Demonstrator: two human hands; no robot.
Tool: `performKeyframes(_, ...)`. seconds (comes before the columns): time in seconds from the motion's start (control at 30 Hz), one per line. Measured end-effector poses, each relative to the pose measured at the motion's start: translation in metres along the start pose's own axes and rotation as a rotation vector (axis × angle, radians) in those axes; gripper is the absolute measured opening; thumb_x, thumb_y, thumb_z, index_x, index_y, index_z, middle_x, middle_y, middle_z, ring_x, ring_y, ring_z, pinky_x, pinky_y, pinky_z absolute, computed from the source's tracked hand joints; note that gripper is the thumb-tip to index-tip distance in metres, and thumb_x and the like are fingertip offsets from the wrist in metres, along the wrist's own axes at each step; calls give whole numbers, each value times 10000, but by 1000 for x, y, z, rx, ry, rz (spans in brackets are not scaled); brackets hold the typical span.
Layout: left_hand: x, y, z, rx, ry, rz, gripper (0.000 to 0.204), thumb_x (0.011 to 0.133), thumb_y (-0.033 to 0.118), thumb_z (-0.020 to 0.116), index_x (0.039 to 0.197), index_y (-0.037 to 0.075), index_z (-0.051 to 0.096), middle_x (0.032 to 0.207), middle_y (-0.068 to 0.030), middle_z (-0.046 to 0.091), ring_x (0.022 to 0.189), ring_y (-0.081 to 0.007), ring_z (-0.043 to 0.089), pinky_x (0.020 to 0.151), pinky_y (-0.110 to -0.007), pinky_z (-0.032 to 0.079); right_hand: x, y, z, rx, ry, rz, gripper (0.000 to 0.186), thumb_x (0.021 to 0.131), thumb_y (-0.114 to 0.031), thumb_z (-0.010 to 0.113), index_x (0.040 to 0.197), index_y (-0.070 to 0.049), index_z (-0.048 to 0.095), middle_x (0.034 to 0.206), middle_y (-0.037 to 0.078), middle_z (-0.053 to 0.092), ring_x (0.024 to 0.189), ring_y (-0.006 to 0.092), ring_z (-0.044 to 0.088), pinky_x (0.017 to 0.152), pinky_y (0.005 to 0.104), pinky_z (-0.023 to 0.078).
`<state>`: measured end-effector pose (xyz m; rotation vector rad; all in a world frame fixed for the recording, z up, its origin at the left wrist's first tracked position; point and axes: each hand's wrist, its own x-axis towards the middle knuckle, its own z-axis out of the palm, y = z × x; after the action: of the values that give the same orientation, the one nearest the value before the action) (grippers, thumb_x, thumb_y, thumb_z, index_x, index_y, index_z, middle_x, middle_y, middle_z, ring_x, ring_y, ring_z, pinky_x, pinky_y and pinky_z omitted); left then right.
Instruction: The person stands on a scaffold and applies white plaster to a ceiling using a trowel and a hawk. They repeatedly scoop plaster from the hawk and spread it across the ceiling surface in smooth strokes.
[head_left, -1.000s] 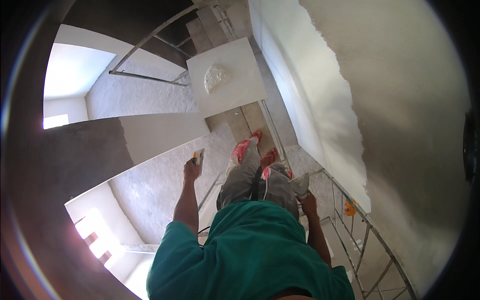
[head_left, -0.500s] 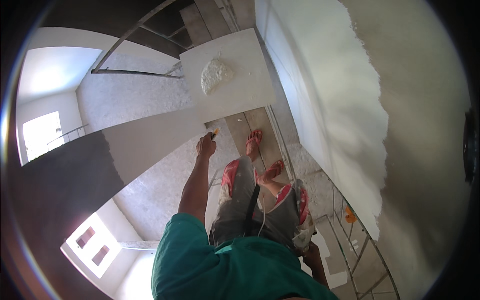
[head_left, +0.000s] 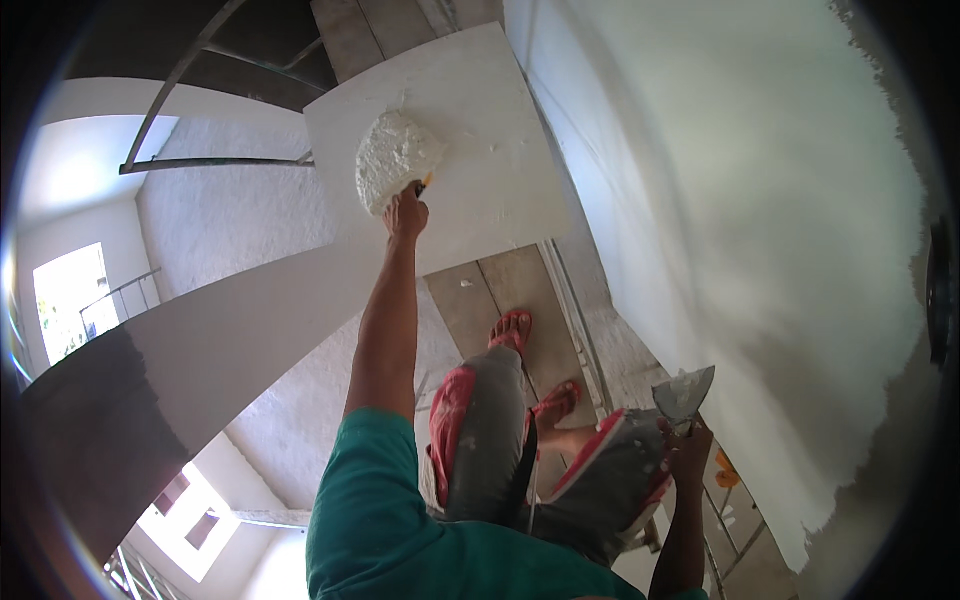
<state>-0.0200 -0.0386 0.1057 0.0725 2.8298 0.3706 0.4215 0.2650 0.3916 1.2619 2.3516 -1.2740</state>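
My left hand (head_left: 406, 213) is stretched forward, gripping a small tool with an orange handle (head_left: 423, 184) whose blade is dug into a heap of white plaster (head_left: 393, 157) on a white square board (head_left: 480, 150). My right hand (head_left: 688, 455) hangs low by my right knee and holds a plaster-smeared trowel (head_left: 683, 394), blade pointing up toward the wall. The freshly plastered white wall (head_left: 760, 200) runs along my right. My feet in red sandals (head_left: 512, 330) stand on wooden planks (head_left: 490, 290).
I stand high on a metal scaffold; its rails (head_left: 180, 165) show at the upper left and its frame (head_left: 735, 520) at the lower right. Beyond the planks' left edge is an open drop to lower walls and windows (head_left: 70, 300). An orange object (head_left: 727, 470) sits by the scaffold frame.
My left arm has reached forward from beside my knee to the plaster heap on the board. The view has tilted closer to the board. My right hand has come up with the trowel.
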Motion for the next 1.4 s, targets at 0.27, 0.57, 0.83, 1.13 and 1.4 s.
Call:
performKeyframes(0.27, 86, 17, 60, 69, -18, -126, 386, 778, 123, 540, 1145, 202, 629, 1093, -129, 643, 1038, -309, 601, 870, -419, 472, 94, 56, 83, -118, -24, -6, 265, 729, -152, 740, 861, 44, 620, 672, 121, 613, 496, 144, 532, 496, 322, 422)
performKeyframes(0.57, 45, -15, 47, 4, -131, 0, 376, 776, 128, 544, 1129, 212, 643, 1106, -141, 636, 1051, -319, 596, 883, -434, 472, 121, 84, 108, -69, 24, -2, 273, 739, -168, 752, 851, 39, 612, 639, 103, 593, 479, 154, 507, 478, 298, 418)
performKeyframes(0.83, 51, -2, 83, 186, -49, -14, 324, 768, 148, 563, 1076, 170, 659, 1080, -136, 645, 1033, -318, 606, 856, -422, 486, 118, 101, 110, -236, 51, -147, 242, 734, -138, 744, 837, 33, 608, 607, 88, 574, 483, 140, 508, 470, 299, 408)
performKeyframes(1.13, 49, -9, 105, 176, 160, -105, 383, 872, 166, 503, 1252, 195, 531, 1182, -98, 584, 1008, -350, 590, 819, -471, 483, 120, 97, 108, 82, 55, 105, 205, 739, -101, 715, 858, 34, 616, 585, 40, 535, 501, 80, 461, 461, 269, 382)
performKeyframes(1.4, -36, 4, 146, 149, -116, 167, 457, 808, 63, 494, 1240, 200, 546, 1179, -133, 572, 1035, -337, 572, 841, -476, 471, 124, 112, 104, 45, 117, 49, 212, 699, -71, 662, 872, 38, 608, 640, 52, 570, 599, 109, 505, 567, 297, 433)
